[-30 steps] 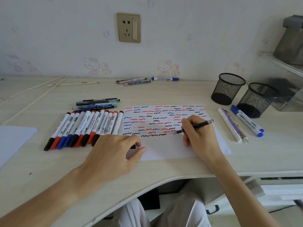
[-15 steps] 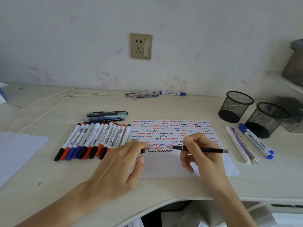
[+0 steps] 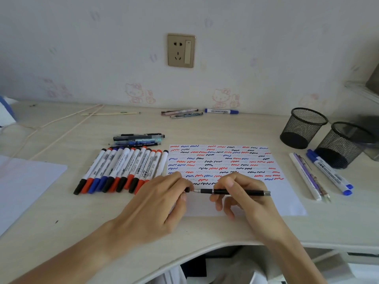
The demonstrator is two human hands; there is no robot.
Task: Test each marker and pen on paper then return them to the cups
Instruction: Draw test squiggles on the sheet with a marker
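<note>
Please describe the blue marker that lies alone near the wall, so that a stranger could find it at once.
Look below the gold wall socket, where the desk meets the wall. The lone blue marker lies there sideways, just right of a few thin pens. Unlike them, it is thick and white with blue ends.

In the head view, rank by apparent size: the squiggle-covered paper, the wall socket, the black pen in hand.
1. Squiggle-covered paper, largest.
2. Wall socket.
3. Black pen, thinnest, though it lies nearer the camera than the socket.
</note>
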